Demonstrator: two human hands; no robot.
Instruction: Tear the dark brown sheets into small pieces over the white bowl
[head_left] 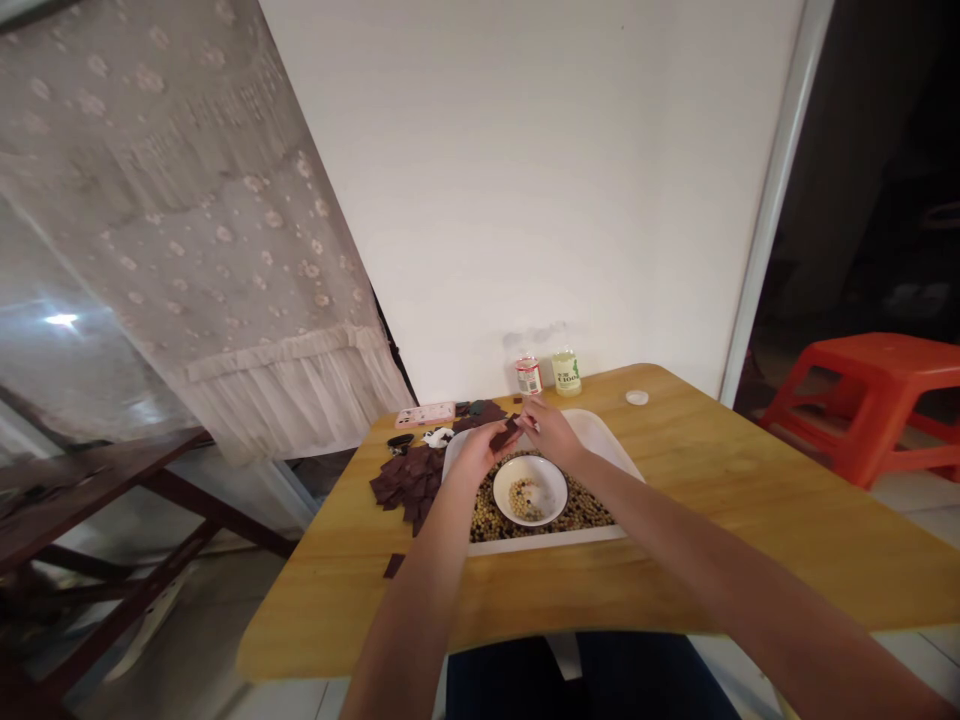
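Both hands meet above the far part of a white tray [604,437] filled with small tan and dark beads [589,512]. My left hand [486,449] grips a flat dark brown piece [507,433], cloth-like, perhaps a small pouch. Close against its right end, my right hand [546,427] has its fingers pinched together; whatever is between them is too small to make out. Below the hands, a white bowl [553,490] rests on the beads, with some pale beads [524,498] inside. A heap of similar brown pieces [409,482] lies left of the tray.
A pink phone [425,414], a black object [400,441] and a crumpled white item [438,437] lie at the table's back left. Two containers, a red-and-white one [529,376] and a greenish one [567,373], stand by the wall. An orange stool [874,400] is at right.
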